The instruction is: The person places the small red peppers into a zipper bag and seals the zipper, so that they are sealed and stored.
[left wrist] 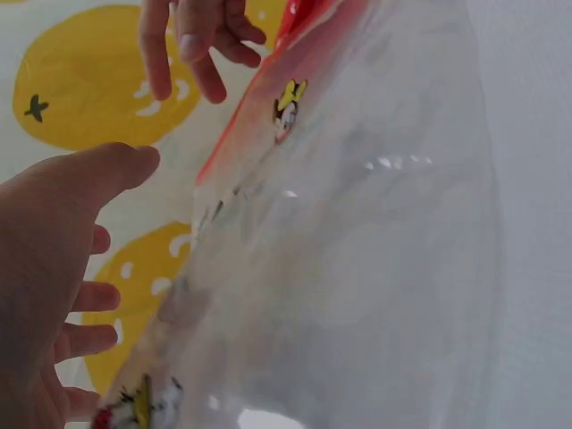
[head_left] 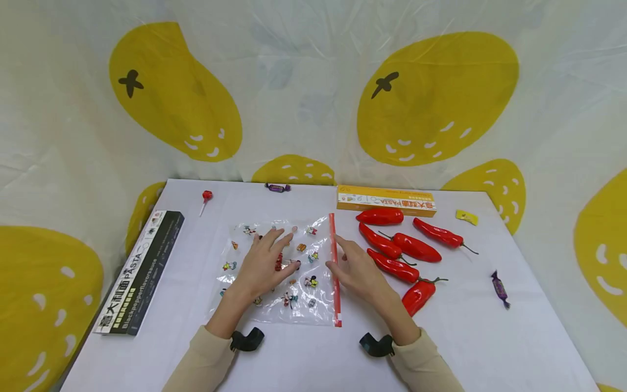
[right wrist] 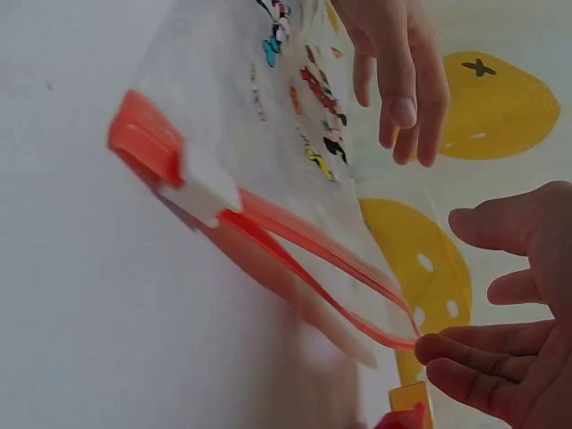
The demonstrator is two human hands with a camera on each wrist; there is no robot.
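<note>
A clear zip bag (head_left: 306, 305) printed with small cartoon figures lies on the table, its red zip edge (head_left: 337, 299) facing right. Over the bag's middle hovers my left hand (head_left: 264, 264), fingers spread and holding nothing; the left wrist view shows it apart from the film. My right hand (head_left: 360, 275) is beside the zip edge, fingers extended. In the right wrist view its fingertips (right wrist: 431, 349) meet the far end of the red strip, where touching is hard to tell. The strip's two sides are parted there, with a white slider (right wrist: 201, 188) at the near end.
Several red peppers (head_left: 416, 247) lie right of the bag, before a yellow pasta box (head_left: 387, 201). A black pasta box (head_left: 142, 272) is at left. Around them are a lollipop (head_left: 207, 195), purple-wrapped candies (head_left: 277, 188) and a yellow-wrapped candy (head_left: 467, 217).
</note>
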